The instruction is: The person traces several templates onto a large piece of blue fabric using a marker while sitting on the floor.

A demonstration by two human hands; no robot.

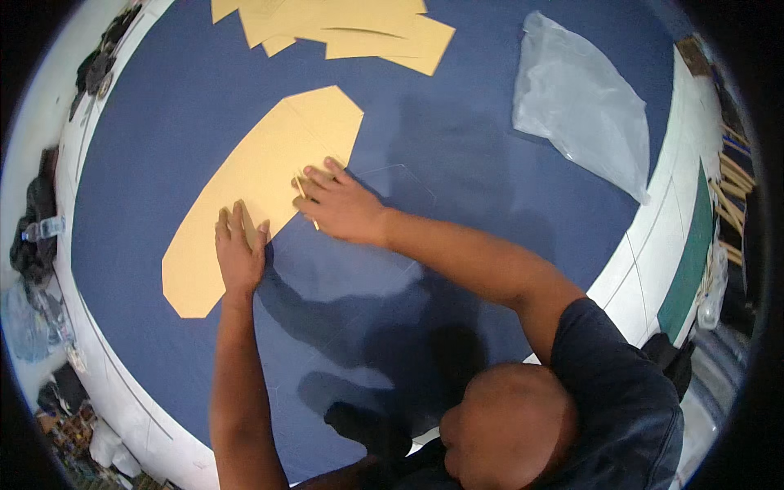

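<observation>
A long tan card pattern piece (253,163) with angled ends lies slantwise on dark blue fabric (474,269). My left hand (241,253) rests on the lower right edge of the card, fingers stretched out and holding nothing. Further right along that edge, my right hand (339,202) lies with its fingertips on the card. A thin, pale yellow pencil (300,186) is held between its fingers, with one end showing beyond the knuckles. Faint light lines run across the fabric right of this hand.
More tan card pieces (343,28) overlap at the far edge. A crumpled clear plastic sheet (576,106) lies at the far right on the fabric. White floor tiles (633,265) border the cloth. Wooden sticks (731,200) and bundled items line the right side.
</observation>
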